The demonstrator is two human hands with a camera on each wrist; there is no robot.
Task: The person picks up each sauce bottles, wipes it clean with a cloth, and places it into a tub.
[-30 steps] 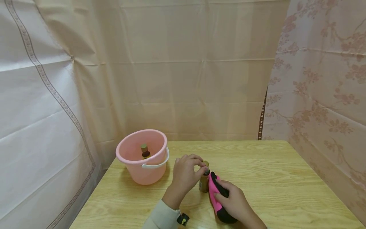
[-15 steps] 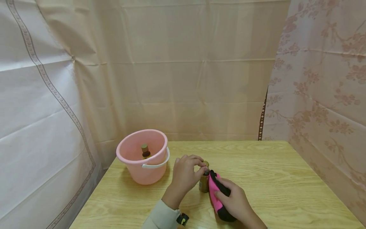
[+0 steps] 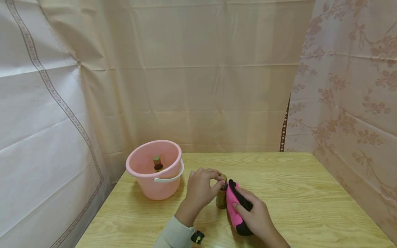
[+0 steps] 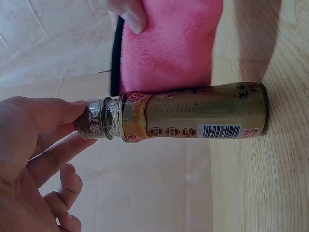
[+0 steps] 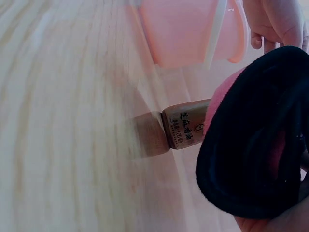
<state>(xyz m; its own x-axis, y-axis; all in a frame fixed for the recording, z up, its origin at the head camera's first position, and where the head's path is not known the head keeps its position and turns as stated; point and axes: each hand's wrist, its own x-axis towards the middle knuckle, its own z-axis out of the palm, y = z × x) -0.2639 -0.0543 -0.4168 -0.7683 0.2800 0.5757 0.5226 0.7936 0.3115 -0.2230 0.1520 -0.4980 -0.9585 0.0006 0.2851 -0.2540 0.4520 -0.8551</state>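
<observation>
A small sesame oil bottle [image 3: 221, 198] with a gold label stands upright on the table. My left hand [image 3: 200, 189] pinches its cap [image 4: 93, 123] between thumb and fingers; the other fingers curl loosely in the left wrist view. To the right, my right hand [image 3: 257, 217] grips a pink plush pad [image 3: 233, 206] with black edging. The pad's pink face lies against the bottle's side in the left wrist view [image 4: 166, 48]. From the right wrist, the pad's black underside [image 5: 251, 130] hides the upper part of the bottle [image 5: 183, 125].
A pink bucket [image 3: 158, 187] with a white handle [image 3: 169, 179] stands at the left of the wooden table [image 3: 294, 193]. Inside it is another bottle [image 3: 157, 163] with a brown-gold cap. Curtains [image 3: 217, 86] hang behind and at both sides.
My right hand has slid the pink plush pad slightly upward and away along the bottle's side. The left hand and the sesame oil bottle stay in place.
</observation>
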